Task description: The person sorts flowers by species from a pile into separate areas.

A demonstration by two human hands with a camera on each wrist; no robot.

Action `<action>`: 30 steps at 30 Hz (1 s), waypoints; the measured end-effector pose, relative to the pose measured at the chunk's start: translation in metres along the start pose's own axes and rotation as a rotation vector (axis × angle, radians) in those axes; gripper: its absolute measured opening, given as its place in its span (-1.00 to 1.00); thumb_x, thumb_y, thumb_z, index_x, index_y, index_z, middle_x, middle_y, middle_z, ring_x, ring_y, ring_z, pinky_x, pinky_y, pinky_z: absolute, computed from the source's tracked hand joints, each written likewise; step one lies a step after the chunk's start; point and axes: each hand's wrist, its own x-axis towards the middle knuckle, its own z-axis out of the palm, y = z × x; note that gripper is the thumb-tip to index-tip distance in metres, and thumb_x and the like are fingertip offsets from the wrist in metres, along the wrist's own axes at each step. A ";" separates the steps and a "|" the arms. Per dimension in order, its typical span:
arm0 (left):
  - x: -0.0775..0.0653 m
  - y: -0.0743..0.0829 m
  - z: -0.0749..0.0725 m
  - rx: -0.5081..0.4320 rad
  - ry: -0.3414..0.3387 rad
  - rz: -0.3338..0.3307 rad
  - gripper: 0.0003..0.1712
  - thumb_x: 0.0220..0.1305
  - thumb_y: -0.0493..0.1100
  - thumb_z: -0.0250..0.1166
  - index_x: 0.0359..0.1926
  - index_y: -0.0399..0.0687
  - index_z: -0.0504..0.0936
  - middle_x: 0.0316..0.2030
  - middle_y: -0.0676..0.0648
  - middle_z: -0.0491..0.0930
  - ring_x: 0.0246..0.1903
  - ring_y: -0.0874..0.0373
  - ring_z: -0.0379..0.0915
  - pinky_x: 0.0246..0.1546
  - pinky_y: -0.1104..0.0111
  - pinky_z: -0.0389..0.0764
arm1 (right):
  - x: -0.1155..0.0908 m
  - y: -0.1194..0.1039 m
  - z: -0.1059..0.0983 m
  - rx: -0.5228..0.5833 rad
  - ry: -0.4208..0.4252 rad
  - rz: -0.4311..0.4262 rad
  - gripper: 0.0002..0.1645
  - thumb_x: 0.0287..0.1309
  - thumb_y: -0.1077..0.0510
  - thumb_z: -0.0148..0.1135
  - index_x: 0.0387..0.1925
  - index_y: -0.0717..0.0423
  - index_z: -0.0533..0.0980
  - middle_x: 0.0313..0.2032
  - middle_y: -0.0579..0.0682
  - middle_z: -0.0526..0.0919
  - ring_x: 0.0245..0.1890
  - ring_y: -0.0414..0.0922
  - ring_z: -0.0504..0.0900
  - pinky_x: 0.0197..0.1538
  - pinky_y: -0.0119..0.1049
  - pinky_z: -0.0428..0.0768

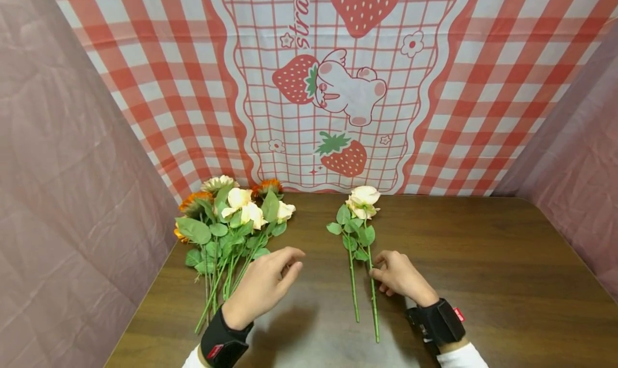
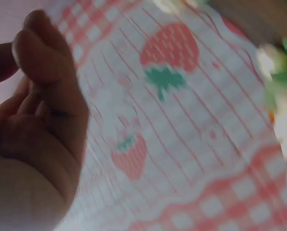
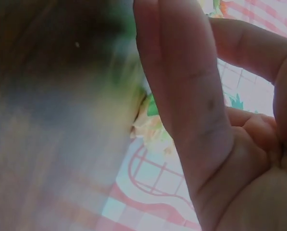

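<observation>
Two cream roses with green leaves lie side by side on the brown table, stems toward me and flower heads overlapping. My right hand is beside the right-hand stem, its fingertips right at it. In the right wrist view, the fingers are spread apart, with no stem showing between them. My left hand hovers over the table with relaxed, bent fingers and nothing in its grasp. It overlaps the lower part of a bunch of flowers to its left.
That bunch mixes cream roses, orange blooms and a pale ruffled flower, its stems pointing toward me. Behind the table hangs a red-and-white checked cloth with strawberries. Pink drapes hang at both sides.
</observation>
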 end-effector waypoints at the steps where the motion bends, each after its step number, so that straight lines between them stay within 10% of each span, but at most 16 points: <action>1: 0.000 -0.004 -0.003 0.046 0.008 -0.039 -0.87 0.34 -0.21 0.30 -0.11 -0.02 0.66 -0.38 0.12 0.66 -0.49 0.35 0.50 -0.49 0.47 0.51 | 0.000 -0.001 -0.001 -0.010 0.010 -0.011 -0.69 0.19 0.27 0.29 -0.07 0.38 0.52 -0.67 0.04 0.57 -0.77 -0.13 0.53 -0.66 -0.24 0.55; 12: -0.007 -0.080 -0.040 0.341 0.021 -0.462 -0.86 0.33 -0.28 0.19 -0.38 -0.11 0.62 -0.61 -0.09 0.55 -0.69 0.03 0.43 -0.73 0.17 0.38 | -0.010 -0.015 -0.015 -0.083 0.121 -0.184 -0.81 0.26 0.25 0.22 -0.15 0.30 0.59 -0.56 -0.05 0.59 -0.63 -0.19 0.48 -0.51 -0.36 0.42; 18: -0.012 -0.107 -0.044 0.364 -0.161 -0.666 -0.66 0.23 -0.29 0.20 -0.67 -0.09 0.37 -0.68 -0.09 0.41 -0.65 -0.03 0.45 -0.67 0.11 0.39 | -0.017 -0.027 -0.019 -0.066 0.142 -0.225 -0.85 0.28 0.24 0.22 -0.19 0.26 0.62 -0.54 0.00 0.63 -0.67 -0.20 0.45 -0.56 -0.37 0.39; 30: -0.018 -0.118 -0.038 0.413 -0.417 -0.730 -0.92 0.16 -0.35 0.27 -0.31 -0.30 0.64 -0.34 -0.33 0.67 -0.43 -0.24 0.62 -0.47 -0.07 0.57 | -0.027 -0.043 -0.022 -0.027 0.113 -0.215 -0.83 0.32 0.22 0.21 -0.15 0.24 0.61 -0.56 -0.12 0.60 -0.71 -0.18 0.50 -0.60 -0.34 0.46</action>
